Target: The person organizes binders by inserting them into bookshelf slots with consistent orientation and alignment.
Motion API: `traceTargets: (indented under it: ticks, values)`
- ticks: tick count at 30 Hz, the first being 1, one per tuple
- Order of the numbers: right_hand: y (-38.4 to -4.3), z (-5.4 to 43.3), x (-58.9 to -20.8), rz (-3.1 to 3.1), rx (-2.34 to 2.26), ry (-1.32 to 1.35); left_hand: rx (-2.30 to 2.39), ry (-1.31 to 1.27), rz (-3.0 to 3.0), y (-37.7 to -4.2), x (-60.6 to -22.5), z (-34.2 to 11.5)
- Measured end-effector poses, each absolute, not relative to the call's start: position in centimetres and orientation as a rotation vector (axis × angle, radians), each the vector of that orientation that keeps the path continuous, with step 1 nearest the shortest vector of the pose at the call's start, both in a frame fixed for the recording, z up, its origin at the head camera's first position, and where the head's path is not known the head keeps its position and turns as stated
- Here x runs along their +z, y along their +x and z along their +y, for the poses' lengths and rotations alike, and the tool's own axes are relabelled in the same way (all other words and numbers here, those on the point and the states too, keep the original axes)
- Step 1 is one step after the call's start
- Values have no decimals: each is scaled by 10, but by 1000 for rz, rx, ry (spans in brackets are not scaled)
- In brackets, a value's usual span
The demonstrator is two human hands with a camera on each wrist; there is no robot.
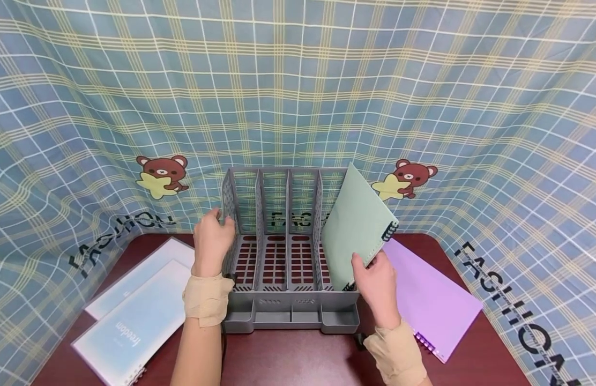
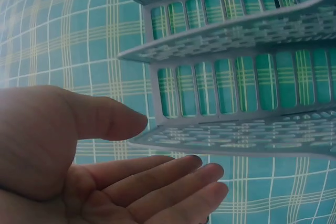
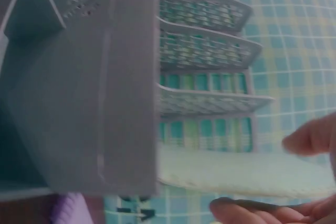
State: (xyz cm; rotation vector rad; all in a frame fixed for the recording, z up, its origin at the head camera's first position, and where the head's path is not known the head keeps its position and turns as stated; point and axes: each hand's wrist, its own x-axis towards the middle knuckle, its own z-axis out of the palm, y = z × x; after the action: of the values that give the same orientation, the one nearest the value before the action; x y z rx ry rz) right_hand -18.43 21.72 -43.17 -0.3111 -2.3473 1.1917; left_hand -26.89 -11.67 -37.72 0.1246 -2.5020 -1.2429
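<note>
Green notebk point(image 1: 356, 225) is pinched at its coil-bound edge by the R hand point(image 1: 377, 281): thumb laid on the near face, fingers tucked behind. Up & left of those fingers the cover is seen tilted, w/ its lower L part at the rightmost slot of the grey rack point(image 1: 278, 298); whether it's fully inside the outer R wall can't be told. Black coils point(image 1: 389, 230) are seen above & below the fingers along that edge.

L hand point(image 1: 213, 238) is held w/ fingers approx. straight, thumb spread well apart; rack's L outer wall point(image 1: 229, 214) is straddled, its edge betw. thumb & fingers in the L wrist view. Actual contact can't be made out.

Just right of R fingers, purple notebk point(image 1: 435, 300) is laid on the dark red table point(image 1: 278, 359). Left of L fingers, 2 pale-blue notebks are overlapped: "freedom" one point(image 1: 134, 321) on top, other one point(image 1: 139, 276) partly covered. Shallow trays point(image 1: 271, 311) are set along rack's front, betw. & lower than both sets of fingers. Beyond all fingertips, checked cloth point(image 1: 288, 80) is hung, printed w/ bears point(image 1: 164, 171) & "FASHION". Both wrists are wrapped in beige bands point(image 1: 208, 300).
</note>
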Motion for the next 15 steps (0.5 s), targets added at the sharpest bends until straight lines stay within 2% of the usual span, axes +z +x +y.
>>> traceTargets:
  ticks: [8,15]
  values:
    - [-158,239,-397,-2328,1275,-344,-1231,88,-2391,-253,-378,-97]
    - [-146,259,-388,-2156,1223,-413,-1212,78,-2307,-240,-371,-83]
